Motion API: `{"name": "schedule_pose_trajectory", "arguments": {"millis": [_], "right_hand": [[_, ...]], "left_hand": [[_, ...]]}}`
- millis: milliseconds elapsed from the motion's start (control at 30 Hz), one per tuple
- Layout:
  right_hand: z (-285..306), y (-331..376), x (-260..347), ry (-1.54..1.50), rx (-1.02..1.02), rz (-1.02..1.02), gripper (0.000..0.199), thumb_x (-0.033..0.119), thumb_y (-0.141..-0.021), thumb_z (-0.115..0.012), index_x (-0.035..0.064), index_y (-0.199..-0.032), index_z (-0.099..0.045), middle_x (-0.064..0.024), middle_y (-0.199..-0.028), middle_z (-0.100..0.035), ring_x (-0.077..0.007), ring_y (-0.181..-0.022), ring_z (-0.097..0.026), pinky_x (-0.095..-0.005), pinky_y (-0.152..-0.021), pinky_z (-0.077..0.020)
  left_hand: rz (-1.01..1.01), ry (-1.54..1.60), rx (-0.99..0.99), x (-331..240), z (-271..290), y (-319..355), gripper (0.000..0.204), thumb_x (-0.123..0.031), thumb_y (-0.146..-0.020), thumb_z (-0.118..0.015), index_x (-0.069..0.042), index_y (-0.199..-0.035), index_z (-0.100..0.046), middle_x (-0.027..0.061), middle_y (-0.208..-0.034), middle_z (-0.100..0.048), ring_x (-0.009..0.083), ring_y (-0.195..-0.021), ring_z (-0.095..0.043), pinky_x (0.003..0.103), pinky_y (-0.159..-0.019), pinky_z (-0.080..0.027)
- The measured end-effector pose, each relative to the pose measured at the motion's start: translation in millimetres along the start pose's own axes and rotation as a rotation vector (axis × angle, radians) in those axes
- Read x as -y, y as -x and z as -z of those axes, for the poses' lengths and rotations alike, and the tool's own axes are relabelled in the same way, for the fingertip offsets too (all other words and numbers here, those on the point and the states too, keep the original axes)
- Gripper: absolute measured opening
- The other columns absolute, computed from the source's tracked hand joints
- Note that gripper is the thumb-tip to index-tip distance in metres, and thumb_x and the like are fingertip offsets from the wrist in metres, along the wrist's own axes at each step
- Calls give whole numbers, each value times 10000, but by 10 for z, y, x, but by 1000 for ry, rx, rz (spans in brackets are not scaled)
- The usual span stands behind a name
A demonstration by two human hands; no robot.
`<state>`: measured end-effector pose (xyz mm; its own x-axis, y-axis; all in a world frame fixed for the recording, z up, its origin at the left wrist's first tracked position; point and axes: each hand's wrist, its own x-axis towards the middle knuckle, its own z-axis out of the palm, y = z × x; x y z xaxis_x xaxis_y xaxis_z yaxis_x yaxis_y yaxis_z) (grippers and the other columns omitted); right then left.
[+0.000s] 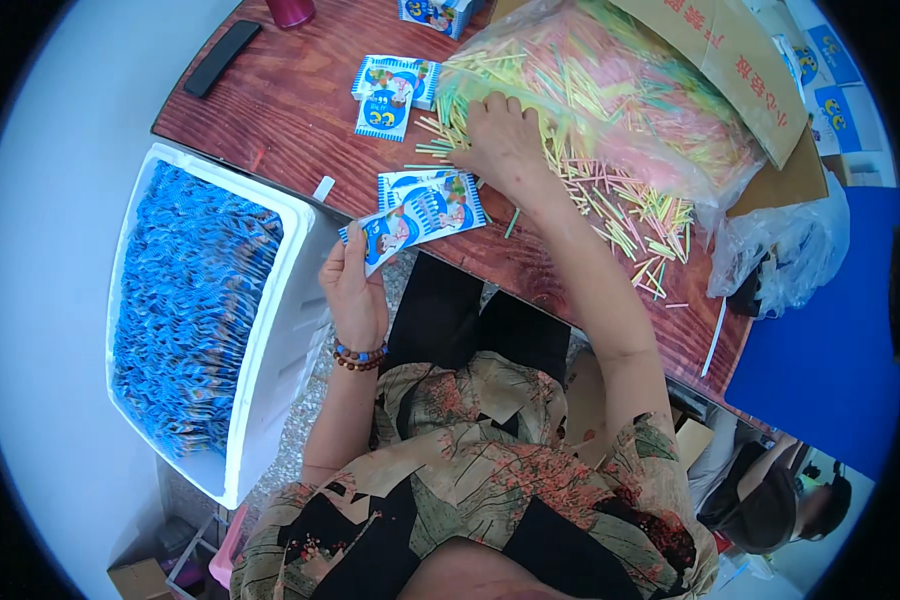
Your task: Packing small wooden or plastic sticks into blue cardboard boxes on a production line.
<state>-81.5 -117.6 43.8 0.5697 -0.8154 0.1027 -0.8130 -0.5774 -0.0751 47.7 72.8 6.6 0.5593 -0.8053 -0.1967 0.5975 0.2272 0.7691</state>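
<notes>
My left hand [355,285] pinches the edge of a flat blue-and-white packet [388,238] near the table's front edge. That packet overlaps other blue-and-white packets [445,205] lying on the tabletop. Palm down, my right hand [505,145] rests on the near left side of a heap of thin, short coloured sticks [610,185], mostly yellow, green and pink. Its fingers are bent but apart, with the tips partly hidden among the sticks. Much of the heap lies in a clear plastic bag [670,165] that opens toward my right hand.
More packets [385,115] lie farther back on the red-brown wooden table [310,100]. At the left, a white foam box [295,290] is full of blue packets. A cardboard carton [740,70] stands behind the sticks. A crumpled plastic bag [785,250] hangs by the right edge. Another person [760,500] sits at lower right.
</notes>
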Motion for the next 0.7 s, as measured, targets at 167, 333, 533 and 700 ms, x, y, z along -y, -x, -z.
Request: {"name": "schedule_pose_trajectory", "arguments": {"millis": [167,333,533,700], "right_hand": [[-98,-182,-12,88,20,-13,443,299,-711,-736,3,-1013,-605,-151,-1017,-606,-311,-1004,-569,-460,-855,-425],[-298,-220,-44,199,-85,17,250,227,-777,-658,40,-936,-609,-122,-965,-613,-278,-939,-588,-447,-805,-412],[-258,-123,-212,147,-86,62,177,140,-862,-497,30,-980,-571,-134,-966,-619,-299,-918,-598,-449,-789,-405],[-123,-52,-361,28,27,9,195,121,-856,-483,13,-993,-570,-166,-991,-634,-325,-944,-611,-466,-798,-385]], "left_hand": [[37,18,-4,12,37,-21,237,-165,-999,-511,30,-1024,-643,72,-963,-681,82,-836,-636,240,-754,-511],[56,27,5,47,14,-33,226,-150,-993,-519,33,-1039,-642,71,-983,-680,80,-858,-636,238,-783,-507],[69,37,10,65,50,-20,207,-134,-985,-529,27,-1050,-642,72,-998,-682,89,-877,-644,245,-787,-514],[80,46,5,57,45,8,200,-129,-982,-533,24,-1052,-642,74,-1000,-683,96,-882,-647,247,-793,-517]]}}
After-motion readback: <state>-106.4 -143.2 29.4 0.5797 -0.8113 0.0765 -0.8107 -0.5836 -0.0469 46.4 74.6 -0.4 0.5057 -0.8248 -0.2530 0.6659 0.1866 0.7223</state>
